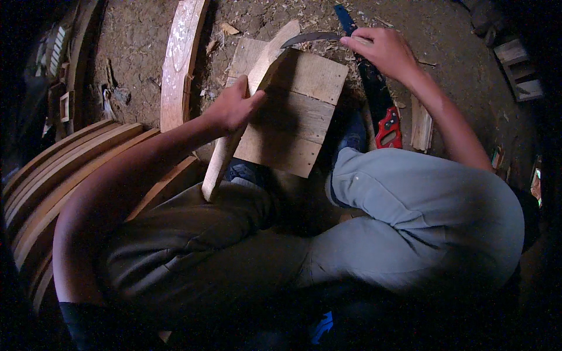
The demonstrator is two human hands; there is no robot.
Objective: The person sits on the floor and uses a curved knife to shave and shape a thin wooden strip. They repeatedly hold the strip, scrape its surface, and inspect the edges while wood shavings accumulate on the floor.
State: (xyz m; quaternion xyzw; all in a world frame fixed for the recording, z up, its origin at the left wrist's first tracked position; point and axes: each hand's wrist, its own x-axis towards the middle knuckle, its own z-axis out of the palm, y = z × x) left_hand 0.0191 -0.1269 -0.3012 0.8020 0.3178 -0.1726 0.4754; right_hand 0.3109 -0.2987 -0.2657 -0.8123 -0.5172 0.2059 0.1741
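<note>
My left hand [235, 107] is closed round the middle of a long, slightly bent wooden stick [220, 157]. The stick slants across a low plank-topped stool [310, 108], its near end by my left leg and its far end past the stool's top edge. My right hand [383, 51] grips the light-coloured handle of a curved-blade knife [311, 37], shaped like a sickle. Its dark blade points left, with the tip at or close to the stick's far part; whether they touch I cannot tell.
A handsaw [389, 128] with a red and black handle lies on the dirt floor to the right, partly below my right hand. Long boards [88, 161] are stacked at left, and a pale plank [180, 64] lies beyond them. Wood shavings scatter around the stool. My bent legs flank it.
</note>
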